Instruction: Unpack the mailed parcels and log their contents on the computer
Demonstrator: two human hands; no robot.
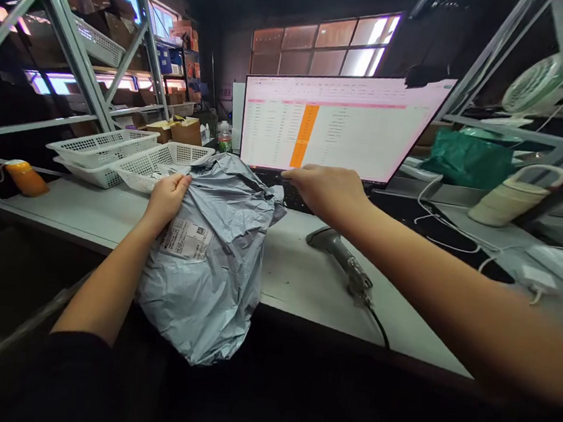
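Fingers of L hand [167,197]: clenched on upper L edge of grey poly bag [224,252], thumb over front face, just above label [189,238]. Fingers of R hand [331,188]: curled inward, tips near bag's upper R corner, in front of lower edge of monitor [274,130]. Can't tell whether pinching something thin or gripping nothing; poss. no contact w/ bag.

Bag pos.: tilted, at front edge of desk [282,278], lower end hanging past edge, below desk level. Upper R part bunched + creased.

Status (judgement only): mid-handling. Done, as far as visible: label on, printed text + code facing viewer; bag held firmly at L side. On monitor: spreadsheet-type table, one col. orange, text too small to read.

Left/unclear: bag in hand, not set down, so handling prob. incomplete. Can't confirm mouth sealed vs. open, b/c of folds at top. Contents not visible; from bulk of lower half, prob. something inside, unconfirmed. Scanner [344,256] lying on desk, R of bag, in neither hand. Scan status: unknown.

Nearby: white baskets [97,175] at L rear of bag, stacked pair + one just beside. Orange bottle [26,179] far L on desk. Green bag [471,157] + fan [534,83] at R, well apart from bag.
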